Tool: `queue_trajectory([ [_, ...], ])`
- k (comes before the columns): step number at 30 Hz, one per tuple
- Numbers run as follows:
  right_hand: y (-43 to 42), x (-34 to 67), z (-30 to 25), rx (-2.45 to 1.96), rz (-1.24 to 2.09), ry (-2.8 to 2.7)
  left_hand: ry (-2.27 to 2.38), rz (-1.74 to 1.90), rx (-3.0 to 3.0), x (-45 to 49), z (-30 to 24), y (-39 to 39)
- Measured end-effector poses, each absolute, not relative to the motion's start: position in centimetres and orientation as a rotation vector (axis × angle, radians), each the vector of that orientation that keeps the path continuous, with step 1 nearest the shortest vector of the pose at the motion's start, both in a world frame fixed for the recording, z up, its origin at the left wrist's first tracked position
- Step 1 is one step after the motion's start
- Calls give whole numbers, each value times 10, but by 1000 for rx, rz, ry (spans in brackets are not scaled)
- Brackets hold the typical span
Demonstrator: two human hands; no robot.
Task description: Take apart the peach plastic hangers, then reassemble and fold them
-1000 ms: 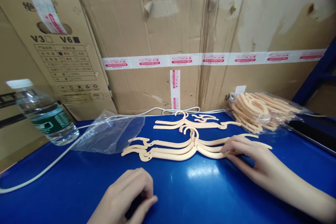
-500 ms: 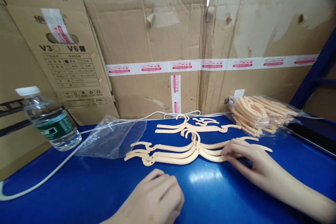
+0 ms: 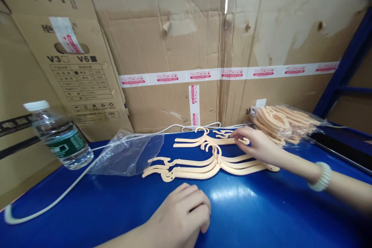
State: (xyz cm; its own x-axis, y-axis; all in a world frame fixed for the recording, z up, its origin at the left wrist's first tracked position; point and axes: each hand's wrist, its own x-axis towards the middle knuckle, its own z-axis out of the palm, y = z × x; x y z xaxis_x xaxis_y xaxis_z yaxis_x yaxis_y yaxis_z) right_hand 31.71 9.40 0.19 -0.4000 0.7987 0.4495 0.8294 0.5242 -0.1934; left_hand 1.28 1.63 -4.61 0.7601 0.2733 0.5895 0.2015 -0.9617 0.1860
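Cream plastic folding hangers (image 3: 197, 173) lie overlapped on the blue tabletop, their hooks bunched at the middle. Behind them rests another cream hanger (image 3: 188, 140), with small loose curved pieces (image 3: 223, 133) beside it. My right hand (image 3: 255, 143) reaches over the right side of the front group. Its bent fingers close around the right end of the rear hanger, partly covering it. Nearer to me, my left hand (image 3: 187, 209) rests on the table in front of the hangers with its fingers curled. Whatever may be inside that hand is hidden.
A clear plastic bag (image 3: 128, 153) and a water bottle (image 3: 62, 139) are at the left, near a white cable (image 3: 66, 193). At the right lie a bagged bundle of hangers (image 3: 285, 122) and a black phone-like object (image 3: 340, 153). Cardboard (image 3: 174, 100) stands behind.
My right hand has moved from the front hangers' right arms back to the rear hanger's right end. My left hand stays curled near the front. The camera view has shifted slightly.
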Motion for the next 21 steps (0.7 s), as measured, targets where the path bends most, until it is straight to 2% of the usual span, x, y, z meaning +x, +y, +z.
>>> queue_trajectory([
  [3, 122, 306, 7, -1424, -90, -2344, 401, 918, 2888, 14, -36, 10],
  [7, 155, 292, 4, -1545, -67, -2436, 530, 666, 2883, 13, -18, 0],
  [21, 171, 281, 3, -1698, -29, -2561, 513, 627, 2854, 12, -12, 0],
])
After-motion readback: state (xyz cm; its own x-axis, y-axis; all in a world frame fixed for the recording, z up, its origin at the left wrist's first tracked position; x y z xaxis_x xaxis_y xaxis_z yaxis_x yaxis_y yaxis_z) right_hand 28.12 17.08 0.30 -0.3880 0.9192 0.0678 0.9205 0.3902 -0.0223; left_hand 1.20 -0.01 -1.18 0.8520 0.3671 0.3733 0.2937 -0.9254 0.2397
